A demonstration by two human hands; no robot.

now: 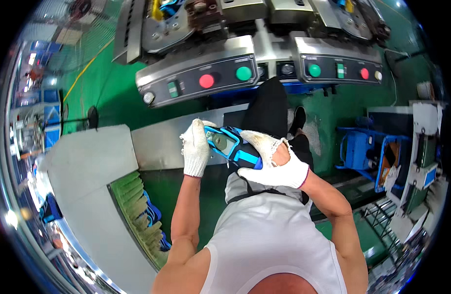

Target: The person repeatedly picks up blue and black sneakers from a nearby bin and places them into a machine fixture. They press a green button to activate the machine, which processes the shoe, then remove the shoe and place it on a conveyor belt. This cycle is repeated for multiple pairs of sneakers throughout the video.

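Right now both white-gloved hands hold one blue-and-black shoe-like piece (pixel 235 151) between them, in front of the person's body and nearer than the machine's control panels. The left hand (pixel 195 144) grips the piece's left end, fingers bent at its blue edge; the right hand (pixel 277 159) spreads around the opposite end, its glove showing bare skin through a gap. A grey inner part shows inside the blue trim. Beyond, the left control panel (pixel 188 84) carries a red button (pixel 206 81) and a green button (pixel 243 73). To the left stands a pale grey worktop (pixel 88 157), with more blue pieces (pixel 153 210) beside a greenish, ragged-edged strip (pixel 132 203). A blue cart (pixel 357 149) stands well apart to the right.
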